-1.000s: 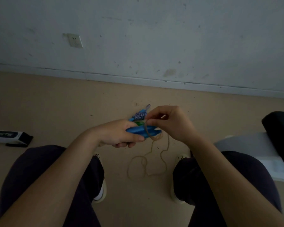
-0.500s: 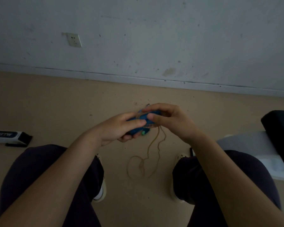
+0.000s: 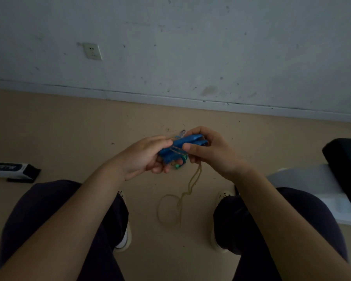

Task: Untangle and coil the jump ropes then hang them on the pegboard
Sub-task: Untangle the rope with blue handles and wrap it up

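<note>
Head view: left hand [image 3: 145,159] and right hand [image 3: 209,150] are both gripping the blue handles [image 3: 180,148] above the floor [image 3: 69,128], with tan rope [image 3: 182,197] trailing below them, likely snagging if its loose loops are pulled tight.

counts, one moment, head view

two hands: left hand [image 3: 144,157], right hand [image 3: 209,151], both gripping the same bundle. two blue handles [image 3: 182,146] lying side by side in that bundle. one tan rope [image 3: 190,185] hanging from the hands; one loop of it [image 3: 166,209] lies on the floor. one small green piece [image 3: 177,166] at the lower end of the bundle. two knees in dark trousers [image 3: 49,209]. two shoes, left shoe [image 3: 124,238] and right shoe [image 3: 219,199]. one wall socket [image 3: 92,51]. one white-and-black box [image 3: 10,171] at left. one black object [image 3: 344,165] at right, on one white surface [image 3: 304,179].
</note>
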Motion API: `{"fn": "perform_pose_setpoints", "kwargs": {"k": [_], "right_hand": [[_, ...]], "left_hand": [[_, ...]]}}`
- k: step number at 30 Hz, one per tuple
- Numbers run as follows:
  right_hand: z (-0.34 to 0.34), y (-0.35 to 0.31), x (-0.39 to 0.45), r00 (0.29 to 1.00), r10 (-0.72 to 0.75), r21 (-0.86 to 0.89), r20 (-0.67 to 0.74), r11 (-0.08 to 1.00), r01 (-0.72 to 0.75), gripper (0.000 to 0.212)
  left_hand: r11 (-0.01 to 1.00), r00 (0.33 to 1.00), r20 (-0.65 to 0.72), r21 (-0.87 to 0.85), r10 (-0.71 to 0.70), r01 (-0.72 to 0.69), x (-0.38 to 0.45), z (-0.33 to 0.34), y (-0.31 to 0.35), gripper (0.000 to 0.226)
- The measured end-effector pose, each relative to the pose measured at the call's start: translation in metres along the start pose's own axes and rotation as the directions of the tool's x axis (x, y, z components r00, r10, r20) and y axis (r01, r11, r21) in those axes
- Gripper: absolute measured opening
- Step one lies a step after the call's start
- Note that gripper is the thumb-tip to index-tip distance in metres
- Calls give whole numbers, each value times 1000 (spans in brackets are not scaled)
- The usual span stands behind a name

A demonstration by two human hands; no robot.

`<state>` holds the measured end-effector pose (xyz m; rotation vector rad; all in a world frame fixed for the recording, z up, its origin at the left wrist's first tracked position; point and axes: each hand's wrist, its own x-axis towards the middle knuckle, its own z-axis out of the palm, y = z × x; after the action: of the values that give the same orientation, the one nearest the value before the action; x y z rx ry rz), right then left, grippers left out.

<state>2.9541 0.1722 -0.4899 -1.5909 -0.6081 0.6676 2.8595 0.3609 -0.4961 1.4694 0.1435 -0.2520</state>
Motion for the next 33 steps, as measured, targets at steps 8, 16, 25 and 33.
{"fn": "perform_pose_setpoints", "kwargs": {"k": [8,16,25,33], "right_hand": [[8,5,2,994,-23,-55,-110,998,17,14],[11,1,2,996,87,119,-34,989,-82,21],[21,1,0,997,35,42,-74,999,-32,24],[22,-4,0,995,96,76,7,992,-97,21]], "left_hand": [[976,995,-22,193,-93,96,5,9,-8,37],[1000,1000,-21,0,-9,9,7,10,-9,21],[1000,968,-250,-26,-6,-1,15,9,-11,48],[987,966,-226,-69,129,-148,15,7,-11,26]]}}
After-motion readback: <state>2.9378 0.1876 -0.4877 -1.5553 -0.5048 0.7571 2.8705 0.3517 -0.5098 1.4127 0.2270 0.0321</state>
